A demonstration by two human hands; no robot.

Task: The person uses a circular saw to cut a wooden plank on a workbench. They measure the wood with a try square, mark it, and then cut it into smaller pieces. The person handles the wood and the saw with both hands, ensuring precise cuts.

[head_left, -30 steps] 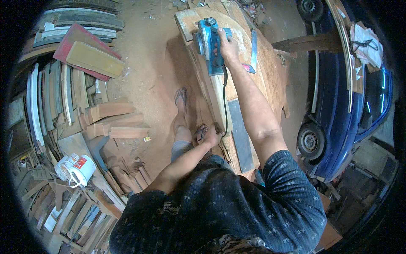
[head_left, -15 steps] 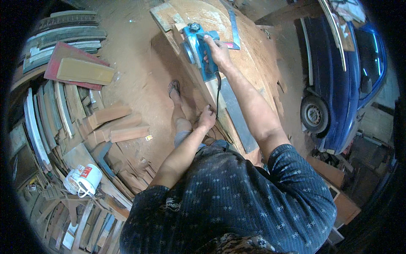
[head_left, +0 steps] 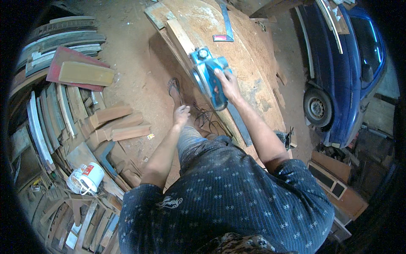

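Observation:
My right hand is wrapped round the handle of a teal electric hand planer. The planer rests on a long, narrow wooden board that lies along the left edge of the sawdust-covered workbench. Part of the board is hidden under the tool. My left hand hangs to the left of the bench, above my leg, with its fingers curled in. Whether anything is between those fingers cannot be made out. A dark cord lies in loops between that hand and the bench.
A try square lies farther back on the bench, and a dark flat strip lies nearer me. Stacked timber offcuts and a white bucket fill the left side. A blue vehicle stands on the right.
The planer and my right hand have come back along the board toward me, baring its far end. My left hand has moved left, away from the bench and the cord it was at.

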